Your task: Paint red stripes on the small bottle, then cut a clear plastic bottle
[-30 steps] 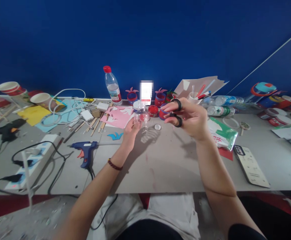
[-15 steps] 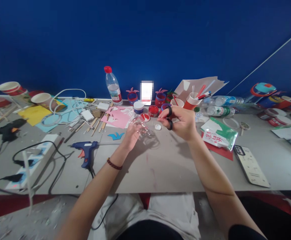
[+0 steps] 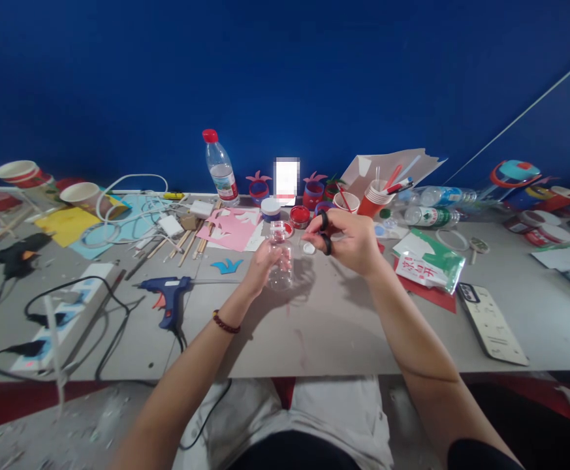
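My left hand (image 3: 261,269) is closed around a small clear plastic bottle (image 3: 281,256), held upright just above the grey table (image 3: 314,326). My right hand (image 3: 350,240) has its fingers through the black handles of scissors (image 3: 324,234), whose blades are hidden behind the hand, close to the bottle's right side. A white bottle cap (image 3: 309,248) lies on the table between the two hands.
A blue glue gun (image 3: 166,294) and a power strip (image 3: 64,313) with cables lie to the left. At the back stand a red-capped water bottle (image 3: 220,166), paint pots (image 3: 299,216), pink paper (image 3: 233,230) and paper cups (image 3: 375,196). A phone (image 3: 491,324) lies to the right.
My left hand tipped the clear bottle on its side, then brought it upright and nearer. My right hand with the scissors moved down and left toward the bottle.
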Demonstrator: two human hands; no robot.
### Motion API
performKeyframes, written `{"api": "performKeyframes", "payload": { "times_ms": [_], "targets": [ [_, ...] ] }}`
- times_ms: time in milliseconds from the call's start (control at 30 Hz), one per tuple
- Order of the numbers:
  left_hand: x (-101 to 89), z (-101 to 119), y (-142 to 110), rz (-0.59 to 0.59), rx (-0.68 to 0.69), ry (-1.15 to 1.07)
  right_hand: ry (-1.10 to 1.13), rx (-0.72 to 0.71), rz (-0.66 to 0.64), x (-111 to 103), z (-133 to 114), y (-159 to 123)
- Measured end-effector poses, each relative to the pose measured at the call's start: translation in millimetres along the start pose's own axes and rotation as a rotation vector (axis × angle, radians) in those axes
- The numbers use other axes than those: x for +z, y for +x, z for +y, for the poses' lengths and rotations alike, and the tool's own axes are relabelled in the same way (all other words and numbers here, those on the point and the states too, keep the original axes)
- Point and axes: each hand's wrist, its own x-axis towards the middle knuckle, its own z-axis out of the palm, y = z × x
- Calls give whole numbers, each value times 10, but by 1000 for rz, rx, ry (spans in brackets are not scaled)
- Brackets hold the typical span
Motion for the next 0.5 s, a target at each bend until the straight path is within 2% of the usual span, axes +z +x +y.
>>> {"api": "performKeyframes", "payload": {
  "times_ms": [200,300,333,400,500],
  "targets": [
    [26,-97,10,-2,11,89,54,29,20,-14,13,-1],
    [-29,-143,21,2,-18,12,83,68,39,3,17,5],
    [-56,-143,19,-26,-52,-63,88,69,52,20,24,0],
    [-113,-122,6,-162,-101,-190,89,42,84,73,50,-22],
    [-173,-73,-28,-256,-122,-225,65,-66,116,185,106,-84]
  ]
}}
